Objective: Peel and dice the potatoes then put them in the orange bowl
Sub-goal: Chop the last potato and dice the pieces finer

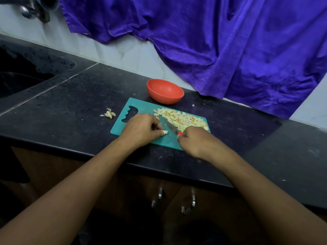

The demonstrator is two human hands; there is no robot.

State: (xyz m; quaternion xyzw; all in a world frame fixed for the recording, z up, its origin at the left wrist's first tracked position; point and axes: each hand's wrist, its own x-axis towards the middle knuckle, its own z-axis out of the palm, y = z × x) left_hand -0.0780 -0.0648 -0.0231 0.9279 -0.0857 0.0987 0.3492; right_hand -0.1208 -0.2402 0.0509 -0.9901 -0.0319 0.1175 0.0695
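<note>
Head view: dicing looks nearly done. Left hand (141,129) pinches last potato piece (165,132) at frame centre on cutting board (169,141). Right hand (194,140) curled round knife (169,126) handle, blade beside diced pile (182,119). Orange bowl (164,100) just above board, apparently empty. Next, likely: few steady cuts, then move dice into bowl.

This is a home kitchen: a black speckled stone countertop (70,106) runs along a white tiled wall (123,53), with a dark sink (21,82) sunk into it at the left and a metal tap (33,11) above. Below the counter edge are wooden cabinet doors (53,165) with curved metal handles (160,195). On the counter lie a teal cutting board (141,110) bearing diced potato (184,119) and a knife (169,127), an orange bowl (165,91) just behind the board, a small heap of peelings (109,113) beside it, and a purple cloth (230,41) draped over the wall.
</note>
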